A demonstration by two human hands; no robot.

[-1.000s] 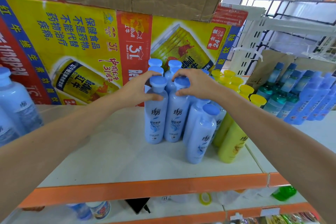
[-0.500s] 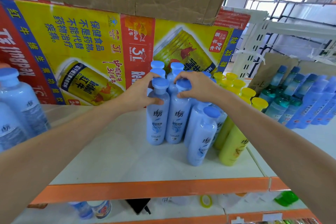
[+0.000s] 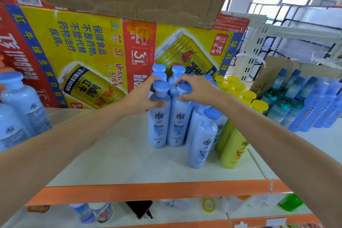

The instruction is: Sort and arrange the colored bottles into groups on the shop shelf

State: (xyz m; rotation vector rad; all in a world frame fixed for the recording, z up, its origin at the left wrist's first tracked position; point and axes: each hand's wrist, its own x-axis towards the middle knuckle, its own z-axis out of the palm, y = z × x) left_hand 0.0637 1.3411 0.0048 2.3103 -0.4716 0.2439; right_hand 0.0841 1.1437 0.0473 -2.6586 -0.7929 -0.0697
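The white shelf with an orange edge holds light blue bottles standing close together, yellow bottles just beside them, and a big yellow box behind.

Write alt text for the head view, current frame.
The left hand grips the neck of a light blue bottle and the right hand grips the top of its neighbour, both upright at the front of a blue cluster on a white shelf. Yellow bottles stand to the right, a Red Bull carton behind.
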